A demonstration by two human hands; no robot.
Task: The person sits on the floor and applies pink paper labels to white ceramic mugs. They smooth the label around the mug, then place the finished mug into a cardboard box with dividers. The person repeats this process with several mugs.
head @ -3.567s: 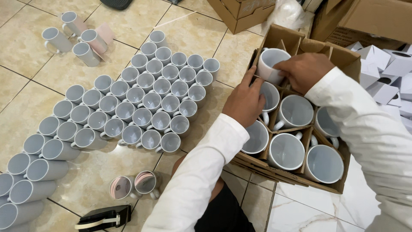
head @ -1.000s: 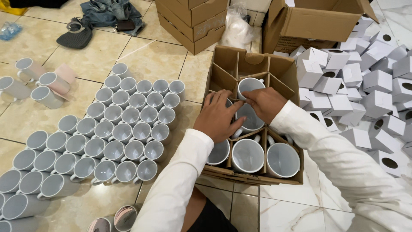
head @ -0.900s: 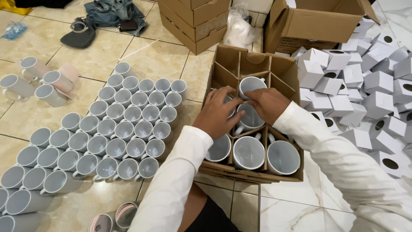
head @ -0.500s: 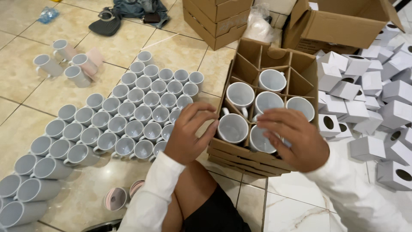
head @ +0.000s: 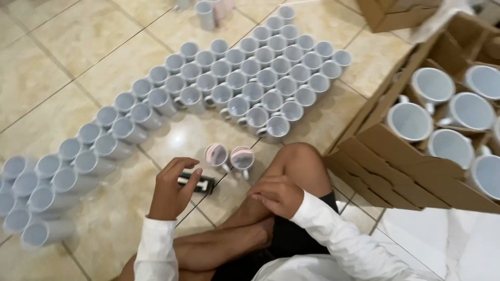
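On the tiled floor [head: 62, 67], near the seated person's crossed legs: two hands and a small dark object.
Left hand [head: 172, 190]: fingers curled around the near end of a small black device [head: 198, 182] lying flat on the floor, gripping it loosely.
Black device: just near of two pink-rimmed mugs [head: 229, 157], which stand side by side.
Right hand [head: 276, 195]: resting palm down on the bent knee, fingers relaxed and half open, holding nothing.
White mugs [head: 245, 78]: packed in rows, running from far right to near left, mouths up.
Cardboard box [head: 396, 171]: right of the knee, flaps open, with large white mugs in its divider cells.
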